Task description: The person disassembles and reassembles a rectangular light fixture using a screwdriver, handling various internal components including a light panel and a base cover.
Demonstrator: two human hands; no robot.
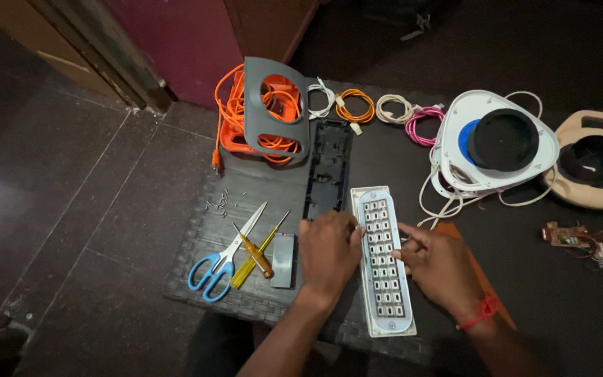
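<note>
Flanking the white LED panel (384, 262), both hands (329, 250) touching its edges.

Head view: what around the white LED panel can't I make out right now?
- White LED panel: its left edge is hidden under the left hand.
- Right hand: fingertips on the right rim; the grip underneath is unseen.
- Small screws: too small to count.
- Circuit board: detail lost in the dim light.

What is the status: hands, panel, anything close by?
Left hand and right hand grip the white LED panel by its sides. Panel flat on mat. Black casing just above it.
</note>
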